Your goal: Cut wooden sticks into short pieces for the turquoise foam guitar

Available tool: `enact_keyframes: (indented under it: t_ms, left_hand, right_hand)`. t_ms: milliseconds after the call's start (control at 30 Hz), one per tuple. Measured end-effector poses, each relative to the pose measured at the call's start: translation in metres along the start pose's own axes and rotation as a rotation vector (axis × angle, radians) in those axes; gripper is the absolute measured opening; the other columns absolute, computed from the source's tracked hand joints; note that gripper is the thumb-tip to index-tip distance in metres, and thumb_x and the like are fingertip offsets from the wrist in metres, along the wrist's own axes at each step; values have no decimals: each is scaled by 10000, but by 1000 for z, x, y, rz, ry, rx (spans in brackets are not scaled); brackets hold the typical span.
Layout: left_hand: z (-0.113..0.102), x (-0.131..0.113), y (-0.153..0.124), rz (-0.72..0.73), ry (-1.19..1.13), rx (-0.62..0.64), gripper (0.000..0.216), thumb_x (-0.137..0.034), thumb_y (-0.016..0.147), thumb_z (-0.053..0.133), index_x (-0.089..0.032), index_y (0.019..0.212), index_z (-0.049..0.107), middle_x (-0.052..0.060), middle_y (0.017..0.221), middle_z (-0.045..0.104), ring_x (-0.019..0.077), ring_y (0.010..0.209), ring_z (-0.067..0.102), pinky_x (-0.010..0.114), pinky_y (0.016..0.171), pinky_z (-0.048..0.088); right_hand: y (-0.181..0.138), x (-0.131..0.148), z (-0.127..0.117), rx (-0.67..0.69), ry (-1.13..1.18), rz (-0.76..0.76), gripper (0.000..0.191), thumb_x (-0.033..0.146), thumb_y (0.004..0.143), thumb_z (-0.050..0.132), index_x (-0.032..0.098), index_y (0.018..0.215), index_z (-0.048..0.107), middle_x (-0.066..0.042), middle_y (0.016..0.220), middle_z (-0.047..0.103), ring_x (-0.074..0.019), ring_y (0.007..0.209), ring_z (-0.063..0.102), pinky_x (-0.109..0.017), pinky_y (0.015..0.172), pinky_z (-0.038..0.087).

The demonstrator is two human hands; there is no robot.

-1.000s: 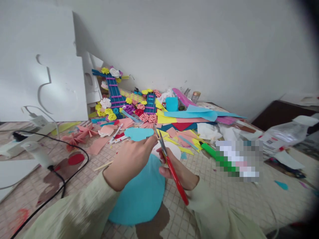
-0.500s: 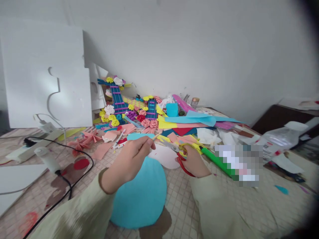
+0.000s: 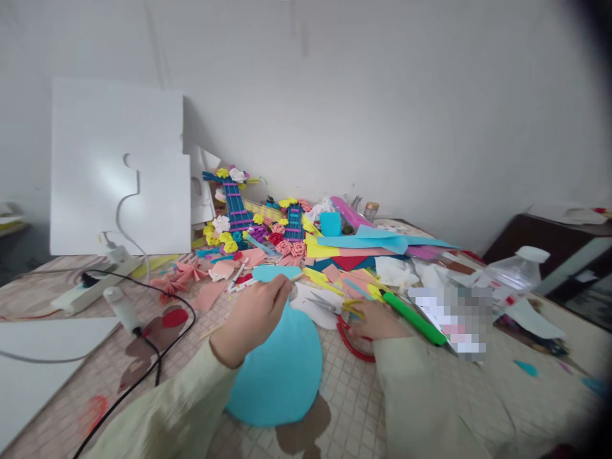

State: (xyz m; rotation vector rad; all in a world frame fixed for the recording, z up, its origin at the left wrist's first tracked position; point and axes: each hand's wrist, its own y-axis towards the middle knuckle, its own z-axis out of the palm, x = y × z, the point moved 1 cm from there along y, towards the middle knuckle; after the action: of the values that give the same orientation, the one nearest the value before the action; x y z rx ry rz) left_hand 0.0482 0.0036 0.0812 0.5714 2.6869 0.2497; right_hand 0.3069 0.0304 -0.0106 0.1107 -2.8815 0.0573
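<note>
My left hand (image 3: 255,315) is closed around a thin wooden stick (image 3: 211,331), whose pale ends show on both sides of the fist. In my right hand (image 3: 377,320) are scissors (image 3: 352,341) with red and yellow handles. Their blades stand apart and point left, a short way from the stick's tip. Beneath my left hand lies a large round sheet of blue paper (image 3: 282,376). A white round piece (image 3: 313,312) rests under the blades. Part of the scissor handles is hidden by my fingers.
Paper flowers (image 3: 229,237), coloured paper and scraps crowd the back of the table. A green roll (image 3: 415,319) and a plastic bottle (image 3: 514,274) are at the right. To the left are a power strip (image 3: 93,280), a black cable (image 3: 160,363) and a white board (image 3: 115,178).
The scissors have moved slightly down from the stick's tip, and their blades and handles have spread wider. My left hand still grips the stick. The whole view has shifted a little.
</note>
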Motion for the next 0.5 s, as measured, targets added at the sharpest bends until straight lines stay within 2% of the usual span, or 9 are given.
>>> enact_keyframes:
  t_ms: [67, 100, 133, 167, 233, 267, 300, 400, 500]
  left_hand:
    - [5, 7, -4, 10, 52, 14, 301, -315, 912, 236, -193, 961, 507, 36, 755, 636, 190, 695, 595, 260, 569, 332]
    - [7, 11, -5, 24, 60, 15, 302, -321, 915, 235, -197, 956, 508, 35, 758, 638, 191, 705, 596, 261, 576, 335]
    - [11, 15, -7, 39, 60, 12, 301, -323, 916, 238, -200, 932, 512, 33, 759, 637, 189, 713, 595, 261, 585, 339]
    - [14, 20, -8, 49, 54, 6, 298, -322, 917, 243, -200, 900, 514, 30, 757, 635, 186, 718, 594, 260, 591, 342]
    - [21, 28, -9, 51, 28, -5, 290, -317, 916, 252, -199, 857, 511, 22, 738, 626, 176, 707, 589, 255, 593, 346]
    - [25, 32, -9, 49, 9, -10, 286, -315, 916, 253, -200, 853, 507, 17, 721, 619, 169, 691, 586, 252, 589, 347]
    - [28, 35, -9, 45, -9, -15, 284, -313, 917, 250, -200, 854, 503, 11, 703, 611, 164, 674, 582, 249, 584, 347]
    - [35, 44, -12, 21, -54, -27, 292, -315, 920, 233, -200, 857, 494, -3, 634, 579, 154, 612, 568, 244, 552, 342]
    - [39, 51, -17, 4, -77, -7, 303, -326, 920, 220, -199, 876, 491, -6, 608, 568, 151, 583, 567, 241, 537, 342]
  right_hand:
    - [-3, 8, -15, -83, 26, -2, 365, 355, 675, 600, 207, 1005, 648, -115, 1045, 639, -317, 1018, 552, -445, 848, 405]
    - [-4, 16, -23, -196, 84, -26, 341, 350, 718, 568, 201, 1015, 645, -115, 1055, 634, -294, 1032, 548, -420, 874, 402]
    - [-3, 26, -30, -314, 156, -96, 323, 326, 753, 538, 201, 1034, 636, -107, 1094, 615, -268, 1066, 529, -395, 909, 388]
    - [-2, 39, -35, -368, 232, -190, 309, 314, 764, 537, 206, 1036, 635, -98, 1114, 602, -249, 1068, 526, -378, 919, 388]
    - [4, 69, -39, -339, 408, -360, 296, 342, 752, 574, 206, 1003, 651, -82, 1067, 622, -220, 1005, 559, -340, 872, 430]
    - [8, 83, -38, -285, 515, -397, 294, 353, 749, 583, 201, 990, 656, -76, 1022, 641, -203, 936, 587, -313, 798, 468]
    - [13, 96, -36, -222, 608, -412, 297, 364, 744, 592, 192, 976, 662, -76, 985, 656, -190, 862, 607, -292, 719, 490]
    - [23, 125, -23, -115, 782, -452, 242, 364, 737, 602, 160, 828, 695, -62, 816, 686, -170, 733, 614, -268, 639, 483]
    - [25, 134, -7, -78, 880, -431, 224, 350, 737, 599, 147, 727, 691, -37, 663, 669, -156, 637, 593, -262, 590, 464]
